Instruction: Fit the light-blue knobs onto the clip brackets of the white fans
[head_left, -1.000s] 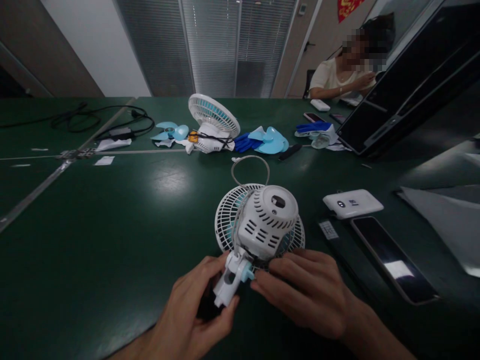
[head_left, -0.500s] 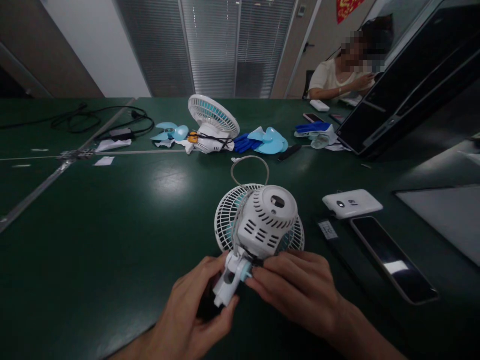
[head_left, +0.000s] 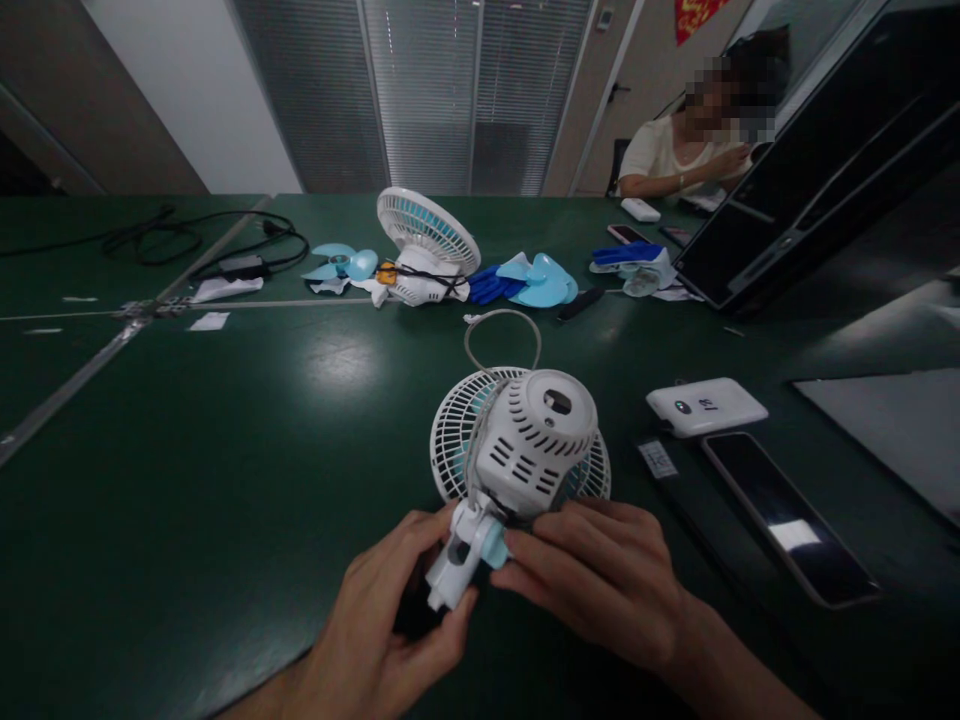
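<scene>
Two-handed: gripping the white bracket [head_left: 449, 581] in curled left fingers [head_left: 418, 529], pinching a seemingly seated blue knob [head_left: 495, 545] between right fingers [head_left: 551, 551], perhaps leaving tightening.

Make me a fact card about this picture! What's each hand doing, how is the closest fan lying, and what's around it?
Left hand: holds the white plastic bracket
Right hand: fingers at the round light-blue plastic knob
Closest fan: white plastic fan, grille down, slotted back up
Under it: dark green table
On the right: white rounded plastic device, black-screened flat phone
Farther back: second white plastic fan, light-blue plastic blades
</scene>
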